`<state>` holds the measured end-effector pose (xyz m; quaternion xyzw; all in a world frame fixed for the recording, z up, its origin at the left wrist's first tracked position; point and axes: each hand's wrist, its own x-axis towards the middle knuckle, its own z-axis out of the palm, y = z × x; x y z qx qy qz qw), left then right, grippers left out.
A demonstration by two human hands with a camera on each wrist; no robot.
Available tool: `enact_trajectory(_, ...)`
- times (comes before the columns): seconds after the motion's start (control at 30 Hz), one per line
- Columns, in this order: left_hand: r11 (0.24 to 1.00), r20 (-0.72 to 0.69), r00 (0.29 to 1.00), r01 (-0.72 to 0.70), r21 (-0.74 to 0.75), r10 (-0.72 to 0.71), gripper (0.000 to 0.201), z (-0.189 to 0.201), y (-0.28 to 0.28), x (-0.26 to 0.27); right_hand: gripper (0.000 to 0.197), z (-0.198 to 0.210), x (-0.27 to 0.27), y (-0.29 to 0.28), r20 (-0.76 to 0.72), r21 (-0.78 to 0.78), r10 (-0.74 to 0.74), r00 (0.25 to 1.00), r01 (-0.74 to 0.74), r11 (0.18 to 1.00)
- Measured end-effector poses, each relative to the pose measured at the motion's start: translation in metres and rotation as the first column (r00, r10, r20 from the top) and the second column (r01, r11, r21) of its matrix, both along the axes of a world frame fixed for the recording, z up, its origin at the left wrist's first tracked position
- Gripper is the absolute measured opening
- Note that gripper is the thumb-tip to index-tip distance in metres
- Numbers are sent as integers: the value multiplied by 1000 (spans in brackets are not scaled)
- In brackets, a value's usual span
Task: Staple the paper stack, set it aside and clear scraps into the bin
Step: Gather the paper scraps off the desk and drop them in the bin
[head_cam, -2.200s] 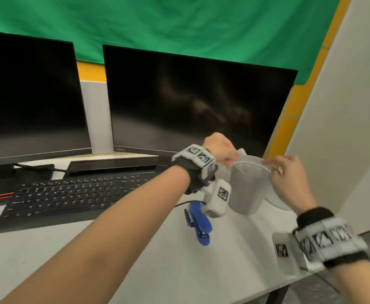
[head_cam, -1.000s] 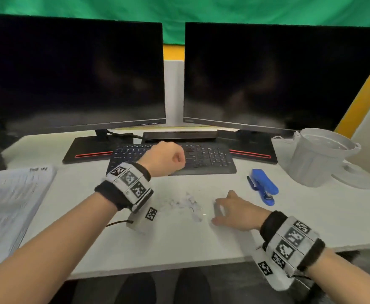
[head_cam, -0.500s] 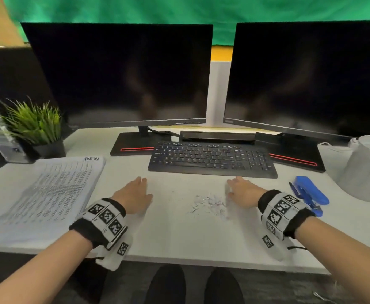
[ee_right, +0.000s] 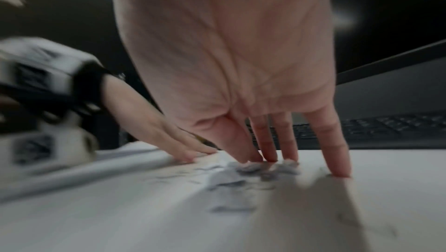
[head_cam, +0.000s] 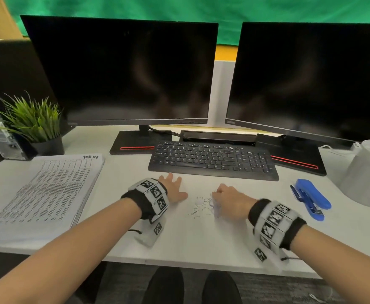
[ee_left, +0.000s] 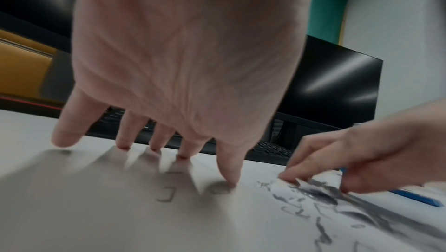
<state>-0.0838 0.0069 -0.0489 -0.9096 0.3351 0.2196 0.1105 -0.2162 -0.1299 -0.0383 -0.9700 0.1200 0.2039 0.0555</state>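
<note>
A small scatter of paper scraps and bent staples (head_cam: 201,205) lies on the white desk (head_cam: 201,242) in front of the keyboard. My right hand (head_cam: 225,198) sits just right of it, its fingertips (ee_right: 265,155) down on the scraps (ee_right: 260,170). My left hand (head_cam: 173,189) is flat on the desk just left of the scatter, its fingers (ee_left: 161,134) spread and holding nothing. One loose staple (ee_left: 166,195) lies under that palm. The printed paper stack (head_cam: 45,189) rests at the desk's left. A blue stapler (head_cam: 311,199) lies to the right, beside the grey bin (head_cam: 368,172).
A black keyboard (head_cam: 212,160) lies just beyond both hands, with two dark monitors (head_cam: 122,69) behind it. A potted plant (head_cam: 37,126) stands at the back left. The desk's front edge (head_cam: 179,263) runs close under my wrists.
Both hands left the bin and came down on the desk. Since half a second ago the left hand has slid right towards the scraps and the right fingertips have reached them.
</note>
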Motion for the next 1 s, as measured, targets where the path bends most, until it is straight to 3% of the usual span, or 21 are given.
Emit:
enact_trajectory(0.13,994,-44,993,104,-31,-106,72,-5,0,-13,31,0,-24,-12,77,158,-50,996,37,987)
enact_trajectory(0.27,974,-108,969,219,-52,-223,69,-1,1,-37,38,1,-20,-34,106,98,-170,980,160,982)
enact_trajectory(0.37,960,-152,955,232,-154,-255,61,13,10,-55,39,-3,-12,-25,34,62,-103,994,100,993)
enact_trajectory(0.5,950,-107,982,121,-288,-157,53,25,49,-51,40,-7,-8,-6,8,111,48,999,-49,993)
enact_trajectory(0.63,972,-57,997,-59,-228,47,50,18,97,-30,50,-3,7,2,104,116,92,990,-104,988)
enact_trajectory(0.73,979,-36,989,-149,-138,146,60,3,119,-20,52,-3,19,21,48,98,200,979,-204,974)
enact_trajectory(0.9,981,-85,983,-173,-92,166,85,-11,121,-33,47,1,10,32,-60,101,306,950,-299,949)
enact_trajectory(1.0,987,-101,988,-127,-96,117,88,-12,103,-48,50,2,-11,15,-40,141,267,963,-259,956)
